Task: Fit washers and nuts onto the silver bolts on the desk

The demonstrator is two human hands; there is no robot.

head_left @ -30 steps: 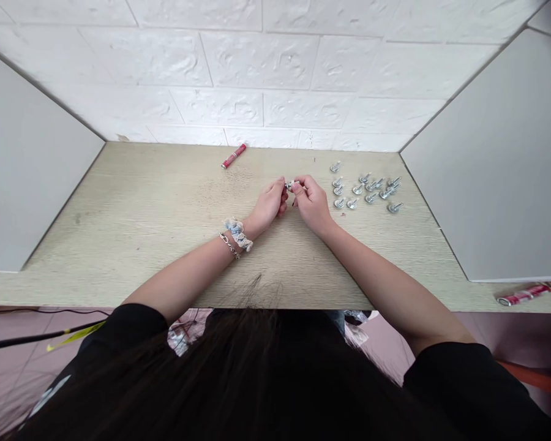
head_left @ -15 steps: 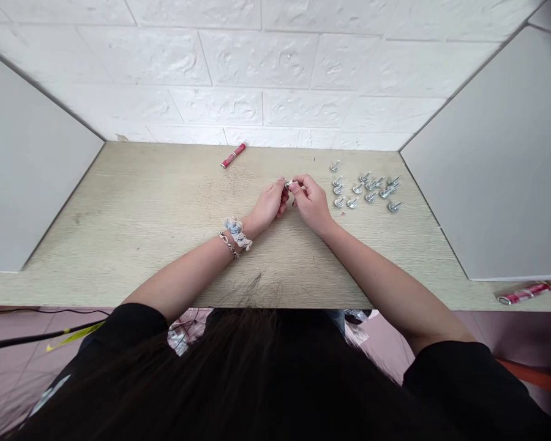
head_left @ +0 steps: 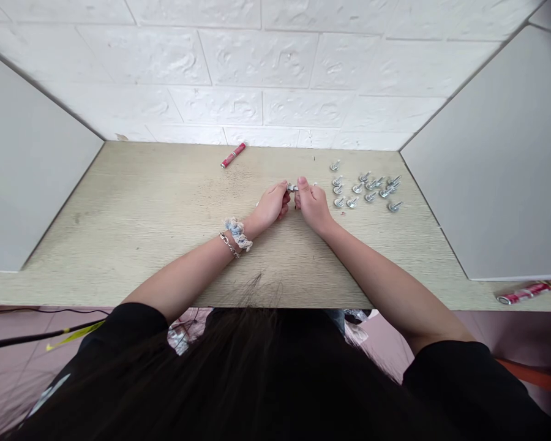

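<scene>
Between my hands, above the middle of the table, is a small silvery metal bolt [head_left: 292,187]. My left hand [head_left: 272,203] is closed on its left end, fingers curled beneath. My right hand [head_left: 311,203] is closed around the other end, with the thumb raised along the top. The fingers hide much of the bolt, so its full shape does not show. To the right of my right hand, several silvery bolts with round, wide bases [head_left: 371,196] stand or lean on the tabletop.
On the wooden table [head_left: 165,202], a red tube [head_left: 233,155] lies near the white brick-pattern wall [head_left: 229,61]. Another red tube [head_left: 523,294] lies at the front right edge. Light panels stand at the left [head_left: 32,159] and right [head_left: 500,159].
My right hand's fingers have curled inward and its thumb has swung upward from the pinch on the bolt. My left hand has hardly moved; the loose bolts lie as before.
</scene>
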